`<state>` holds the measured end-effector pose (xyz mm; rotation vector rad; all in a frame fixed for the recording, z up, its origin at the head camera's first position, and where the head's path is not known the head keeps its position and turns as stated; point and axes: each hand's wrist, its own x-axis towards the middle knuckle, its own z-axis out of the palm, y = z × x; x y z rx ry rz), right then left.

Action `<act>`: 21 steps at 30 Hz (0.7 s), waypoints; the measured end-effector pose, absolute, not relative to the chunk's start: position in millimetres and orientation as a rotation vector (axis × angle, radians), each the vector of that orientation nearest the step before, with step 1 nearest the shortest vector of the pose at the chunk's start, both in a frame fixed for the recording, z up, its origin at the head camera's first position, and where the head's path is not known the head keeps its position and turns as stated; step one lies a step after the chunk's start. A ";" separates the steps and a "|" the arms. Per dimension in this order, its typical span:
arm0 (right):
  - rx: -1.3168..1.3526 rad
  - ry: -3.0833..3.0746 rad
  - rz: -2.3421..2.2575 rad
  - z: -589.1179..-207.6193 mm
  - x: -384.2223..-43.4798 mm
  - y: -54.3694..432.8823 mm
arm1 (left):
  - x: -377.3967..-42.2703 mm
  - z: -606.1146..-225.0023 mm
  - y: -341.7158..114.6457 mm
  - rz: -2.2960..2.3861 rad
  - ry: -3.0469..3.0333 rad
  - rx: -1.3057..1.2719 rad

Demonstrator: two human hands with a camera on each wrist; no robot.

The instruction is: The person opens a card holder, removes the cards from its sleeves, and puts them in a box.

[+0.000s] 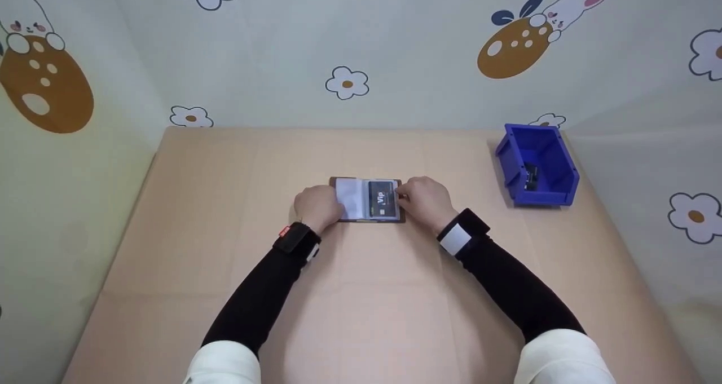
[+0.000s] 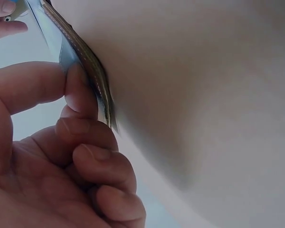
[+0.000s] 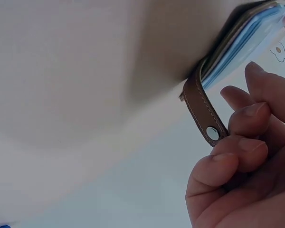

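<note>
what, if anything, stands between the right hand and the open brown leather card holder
Nothing visible blocks it: the right hand is at the right edge of the card holder. Its brown strap with silver snap stands beside the fingers. The blue plastic bin sits well to the right.

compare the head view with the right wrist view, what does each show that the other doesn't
Only the head view shows the dark card marked "Vip" and the dark contents of the blue bin.

Only the right wrist view shows the brown strap and its silver snap.

Both show the right hand, the card holder, the table and a flower print.
</note>
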<state>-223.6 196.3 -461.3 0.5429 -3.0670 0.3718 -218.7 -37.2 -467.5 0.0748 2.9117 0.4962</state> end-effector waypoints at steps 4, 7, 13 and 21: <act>0.572 -3.062 0.354 -464.0 -224.6 195.8 | -219.2 -468.9 -37.3 0.473 2.919 0.086; 0.599 -3.050 0.339 -465.4 -225.3 195.5 | -219.6 -469.5 -37.4 0.472 2.921 0.089; 0.620 -3.038 0.318 -467.1 -226.9 195.9 | -219.9 -469.4 -37.4 0.508 2.918 0.091; 0.609 -3.031 0.337 -470.4 -228.4 195.0 | -219.0 -469.4 -37.9 0.524 2.918 0.076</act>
